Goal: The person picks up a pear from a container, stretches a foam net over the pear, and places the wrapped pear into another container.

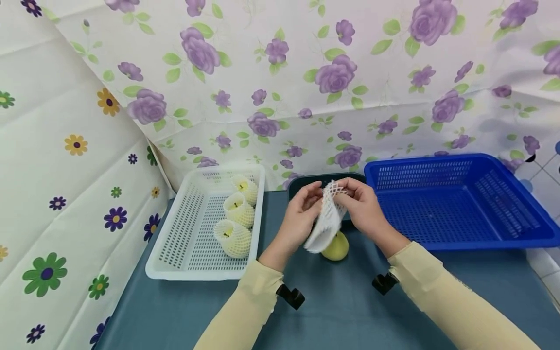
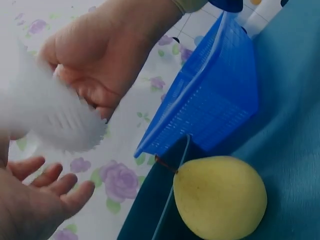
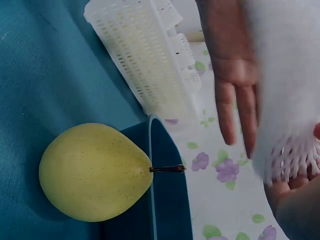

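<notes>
A white foam net sleeve (image 1: 324,224) hangs between the two hands above the table, its lower part blurred. My right hand (image 1: 362,204) pinches the meshed upper end between thumb and fingers. Close at the other side of the sleeve is my left hand (image 1: 298,218); its fingers (image 2: 75,197) are spread and loosely bent, with the thumb partly hidden by the sleeve. Below the hands a bare yellow-green pear (image 1: 336,247) rests on the table against a dark bin (image 1: 302,181). Its brown stem points over the bin's rim.
On the left, a white basket (image 1: 150,265) holds three pears (image 1: 234,238) in foam nets along its right side. A blue perforated basket (image 1: 459,204) stands at the right, beside the dark bin. Flowered sheeting (image 1: 271,97) hangs behind the blue-green table (image 1: 332,311).
</notes>
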Demonstrator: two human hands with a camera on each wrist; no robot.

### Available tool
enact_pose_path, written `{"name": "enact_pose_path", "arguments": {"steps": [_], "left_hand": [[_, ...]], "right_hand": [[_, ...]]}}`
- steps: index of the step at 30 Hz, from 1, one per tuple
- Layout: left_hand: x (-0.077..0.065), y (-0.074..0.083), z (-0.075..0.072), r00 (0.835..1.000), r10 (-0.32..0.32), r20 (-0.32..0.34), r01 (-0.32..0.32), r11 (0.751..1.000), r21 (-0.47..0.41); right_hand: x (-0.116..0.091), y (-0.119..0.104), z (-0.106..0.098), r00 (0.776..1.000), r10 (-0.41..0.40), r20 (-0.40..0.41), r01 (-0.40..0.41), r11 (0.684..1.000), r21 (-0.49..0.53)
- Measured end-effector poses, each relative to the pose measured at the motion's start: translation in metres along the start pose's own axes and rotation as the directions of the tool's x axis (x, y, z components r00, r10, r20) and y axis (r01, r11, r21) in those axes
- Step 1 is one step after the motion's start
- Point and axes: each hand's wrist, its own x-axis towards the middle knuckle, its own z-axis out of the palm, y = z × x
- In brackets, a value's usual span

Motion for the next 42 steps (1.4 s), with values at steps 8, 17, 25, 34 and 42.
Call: {"name": "enact_pose_path", "arguments": {"steps": [8, 17, 25, 34, 42], "left_hand": [[-0.001, 0.001, -0.001, 0.998, -0.037, 0.051, 0.042, 0.994, -0.102], [0.005, -0.012, -0.004, 0.98, -0.185, -0.072, 0.171, 0.971, -0.167], [0.008, -0.046, 0.003, 0.933, -0.341, -0.12, 0.309, 0.924, -0.224], [0.002, -0.073, 0.014, 0.896, -0.418, -0.151, 0.393, 0.904, -0.171], [0.001, -0.088, 0.017, 0.891, -0.419, -0.175, 0.397, 0.906, -0.144]], "right_hand": [[-0.002, 0.001, -0.002, 0.994, 0.039, 0.101, -0.042, 0.999, 0.03], [-0.006, -0.001, -0.015, 0.98, 0.182, 0.077, -0.18, 0.983, -0.04], [-0.014, 0.018, -0.019, 0.944, 0.322, 0.066, -0.307, 0.935, -0.178], [-0.04, 0.046, -0.006, 0.939, 0.34, -0.046, -0.341, 0.911, -0.231], [-0.05, 0.061, 0.003, 0.924, 0.366, -0.112, -0.382, 0.877, -0.291]]}}
